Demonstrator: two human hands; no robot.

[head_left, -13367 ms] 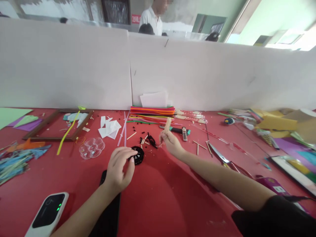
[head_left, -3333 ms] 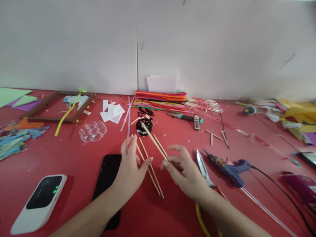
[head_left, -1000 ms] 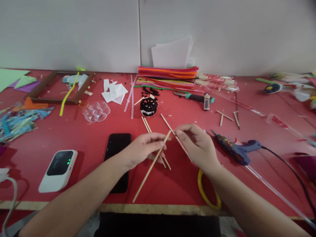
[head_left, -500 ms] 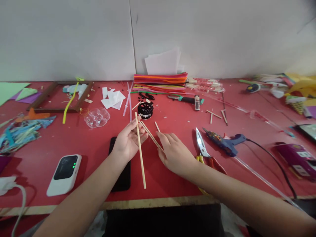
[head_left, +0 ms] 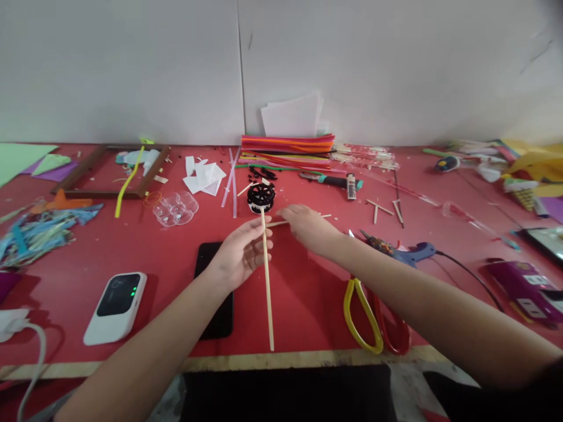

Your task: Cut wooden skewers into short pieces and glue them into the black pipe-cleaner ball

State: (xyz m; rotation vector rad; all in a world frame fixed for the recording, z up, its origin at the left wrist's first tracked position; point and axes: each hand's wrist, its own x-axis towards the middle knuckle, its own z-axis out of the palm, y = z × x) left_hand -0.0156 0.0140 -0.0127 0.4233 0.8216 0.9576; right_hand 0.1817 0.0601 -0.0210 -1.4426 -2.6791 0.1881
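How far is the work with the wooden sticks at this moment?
Done: cut stick pieces lie on the red table, and the black wheel stands there. In hand: the left hand holds a long stick; the right hand holds a shorter stick across it. Left: no joint shows, and the glue gun lies untouched.

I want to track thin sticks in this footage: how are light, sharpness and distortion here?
Head view: soft, even light, faint shadows under the left hand and right hand on the red table. Head view: the long thin wooden stick in the left hand and shorter wooden stick in the right look sharp. Head view: wide-angle stretch swells and softens the forearms at the lower edge.
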